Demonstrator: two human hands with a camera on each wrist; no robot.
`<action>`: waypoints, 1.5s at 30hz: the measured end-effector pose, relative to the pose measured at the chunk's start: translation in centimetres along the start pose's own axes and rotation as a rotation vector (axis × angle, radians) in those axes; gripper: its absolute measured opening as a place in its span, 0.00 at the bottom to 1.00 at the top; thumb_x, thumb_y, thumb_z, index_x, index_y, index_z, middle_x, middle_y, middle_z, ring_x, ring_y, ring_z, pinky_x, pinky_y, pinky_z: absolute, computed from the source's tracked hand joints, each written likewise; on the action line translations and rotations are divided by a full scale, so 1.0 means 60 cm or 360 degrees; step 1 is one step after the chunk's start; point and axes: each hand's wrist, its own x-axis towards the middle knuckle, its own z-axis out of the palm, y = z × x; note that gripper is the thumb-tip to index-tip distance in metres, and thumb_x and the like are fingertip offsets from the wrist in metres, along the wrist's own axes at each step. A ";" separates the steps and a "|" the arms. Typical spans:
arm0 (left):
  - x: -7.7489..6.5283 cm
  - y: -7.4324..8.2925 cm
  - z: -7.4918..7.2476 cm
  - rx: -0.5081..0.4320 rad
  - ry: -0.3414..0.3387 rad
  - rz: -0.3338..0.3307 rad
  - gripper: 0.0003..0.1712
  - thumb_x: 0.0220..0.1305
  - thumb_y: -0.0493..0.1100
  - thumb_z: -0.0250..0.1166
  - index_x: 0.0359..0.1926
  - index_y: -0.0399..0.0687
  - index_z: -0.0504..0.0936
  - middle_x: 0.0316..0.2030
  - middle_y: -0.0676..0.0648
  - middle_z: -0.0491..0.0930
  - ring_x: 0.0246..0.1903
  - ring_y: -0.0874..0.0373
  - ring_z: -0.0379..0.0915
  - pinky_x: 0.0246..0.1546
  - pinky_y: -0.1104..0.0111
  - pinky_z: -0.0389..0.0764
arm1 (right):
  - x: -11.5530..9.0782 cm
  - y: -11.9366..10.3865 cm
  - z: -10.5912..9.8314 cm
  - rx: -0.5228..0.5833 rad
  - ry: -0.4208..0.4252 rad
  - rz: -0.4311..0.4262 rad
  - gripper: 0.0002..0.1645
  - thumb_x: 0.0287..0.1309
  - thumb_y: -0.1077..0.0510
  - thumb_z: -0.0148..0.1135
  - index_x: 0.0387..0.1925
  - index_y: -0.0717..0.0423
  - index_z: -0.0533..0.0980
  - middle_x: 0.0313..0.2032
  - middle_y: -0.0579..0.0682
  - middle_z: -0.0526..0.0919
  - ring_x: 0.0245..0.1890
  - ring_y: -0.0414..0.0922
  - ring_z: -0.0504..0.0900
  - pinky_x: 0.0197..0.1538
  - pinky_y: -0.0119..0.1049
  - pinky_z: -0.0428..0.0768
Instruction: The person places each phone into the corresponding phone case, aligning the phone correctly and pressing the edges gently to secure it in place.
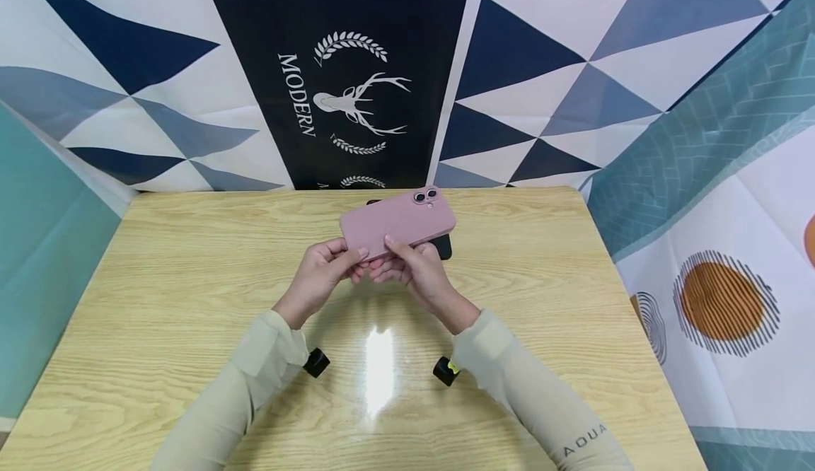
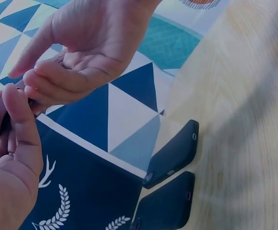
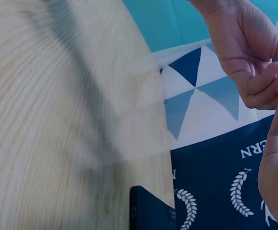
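A pink phone (image 1: 395, 225) with two camera lenses at its upper right corner is held tilted above the far part of the table. My left hand (image 1: 323, 273) pinches its lower left corner, thumb on the back face. Along the lower edge my right hand (image 1: 425, 273) grips it, also with the thumb on the back. In the left wrist view the fingers of both hands meet near the phone's edge, and much of it is hidden. Two black phones lie side by side on the table beyond the hands, one (image 2: 173, 155) and another (image 2: 167, 206); the pink phone mostly covers them in the head view.
The light wood table (image 1: 191, 280) ends at a patterned cloth backdrop (image 1: 376, 103) close behind the black phones. Another cloth (image 1: 713, 301) hangs on the right. A small black cube (image 1: 316, 363) shows at the left wrist, and a second black cube (image 1: 446, 370) at the right.
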 end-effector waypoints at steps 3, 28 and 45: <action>-0.001 0.002 -0.002 -0.0026 0.0010 -0.0005 0.05 0.65 0.36 0.56 0.35 0.42 0.78 0.23 0.55 0.80 0.24 0.66 0.74 0.27 0.75 0.79 | 0.000 -0.005 -0.002 0.0014 0.0042 -0.0043 0.08 0.67 0.63 0.46 0.36 0.61 0.72 0.22 0.48 0.85 0.21 0.39 0.84 0.29 0.30 0.84; 0.000 0.012 -0.014 -0.0156 -0.0031 -0.0032 0.09 0.67 0.38 0.55 0.31 0.48 0.80 0.22 0.55 0.80 0.22 0.65 0.72 0.23 0.76 0.75 | -0.005 -0.022 -0.013 0.0013 0.0175 -0.0082 0.09 0.68 0.64 0.43 0.35 0.61 0.71 0.19 0.48 0.85 0.19 0.39 0.83 0.26 0.28 0.83; -0.006 0.018 -0.022 -0.0245 -0.0019 0.0001 0.13 0.67 0.36 0.53 0.30 0.49 0.82 0.20 0.54 0.79 0.20 0.64 0.70 0.20 0.77 0.72 | -0.020 -0.056 -0.041 -0.0146 0.0327 -0.0140 0.18 0.68 0.59 0.45 0.26 0.56 0.78 0.18 0.46 0.83 0.16 0.38 0.79 0.21 0.27 0.77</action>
